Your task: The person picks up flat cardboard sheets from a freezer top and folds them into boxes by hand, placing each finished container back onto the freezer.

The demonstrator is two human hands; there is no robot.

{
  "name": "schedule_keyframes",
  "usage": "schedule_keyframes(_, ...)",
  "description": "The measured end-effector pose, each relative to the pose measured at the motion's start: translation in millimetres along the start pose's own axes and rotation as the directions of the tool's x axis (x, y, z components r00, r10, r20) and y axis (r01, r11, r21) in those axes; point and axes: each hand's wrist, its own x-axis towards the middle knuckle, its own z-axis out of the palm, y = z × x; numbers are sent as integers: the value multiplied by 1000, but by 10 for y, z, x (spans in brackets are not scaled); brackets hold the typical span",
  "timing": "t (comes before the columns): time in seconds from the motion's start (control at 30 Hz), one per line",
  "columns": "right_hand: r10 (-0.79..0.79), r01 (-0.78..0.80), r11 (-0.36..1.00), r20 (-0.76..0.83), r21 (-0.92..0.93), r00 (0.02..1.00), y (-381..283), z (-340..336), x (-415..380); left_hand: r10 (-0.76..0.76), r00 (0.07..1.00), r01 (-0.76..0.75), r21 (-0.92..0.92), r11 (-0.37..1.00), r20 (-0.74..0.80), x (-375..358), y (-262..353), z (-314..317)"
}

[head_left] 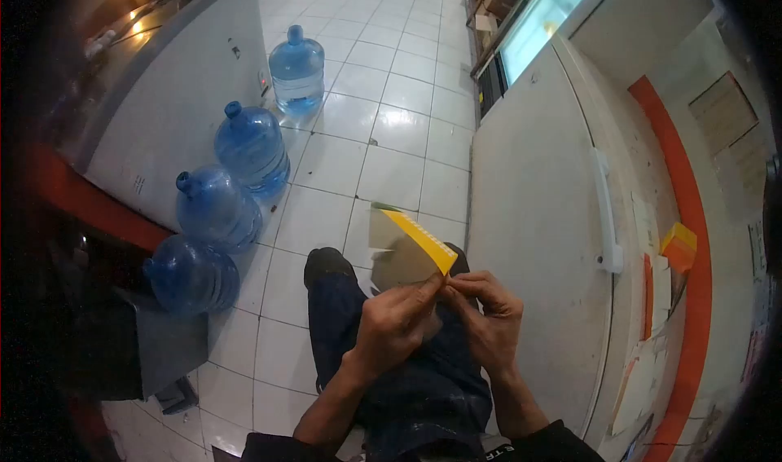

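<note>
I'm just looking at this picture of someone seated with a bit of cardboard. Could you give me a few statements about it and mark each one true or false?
1. Both hands, the left hand and the right hand, grip the piece of cardboard. True.
2. The cardboard has a yellow edge. True.
3. Two water jugs stand along the counter. False: four blue jugs stand there.
4. The floor is carpeted. False: it is white tile.
5. The person wears dark trousers. True.
</note>
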Motion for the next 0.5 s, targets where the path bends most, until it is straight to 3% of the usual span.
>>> schedule_keyframes(0.07, -84, 91, 988, 58, -127, 995, 17, -11, -34, -177, 983, 184, -267, 946, 51, -41, -36, 3)
schedule_keyframes(0.1, -79, 84, 989, 46, -123, 996, 12, 4, -57, -175, 982, 186, -265, 946, 65, -63, -43, 12)
schedule_keyframes(0.17, -168, 200, 963, 180, -180, 969, -28, 66, -82, -367, 928, 325, -595, 735, 54, -97, -71, 39)
schedule_keyframes(0.23, -87, 119, 984, 227, -131, 970, -3, 52, -74, -367, 928, 320, -660, 680, 71, -145, -269, 2)
schedule_keyframes(0.3, -130, 133, 991, 176, -6, 976, 113, -20, -72, -570, 822, 391, -739, 548, 13, -219, -546, -56)
schedule_keyframes(0.33, 2, -21, 984, 102, 179, 995, 73, -50, -78, -549, 835, 347, -757, 554, -19, -200, -607, -92)
schedule_keyframes(0.37, -1, -17, 983, 97, 183, 995, 43, -103, -45, -545, 838, 347, -754, 557, -17, -167, -543, -109)
schedule_keyframes(0.43, 221, -220, 935, 27, 279, 975, 3, -253, 68, -370, 929, 308, -562, 768, 5, -80, -355, -152)
schedule_keyframes(0.47, 233, -239, 925, 56, 294, 971, 62, -333, 113, -2, 997, 16, -174, 985, 80, 26, -394, -187)
schedule_keyframes(0.5, 236, -242, 925, 55, 294, 970, 125, -407, 137, -4, 997, 18, -176, 984, 82, 59, -345, -193)
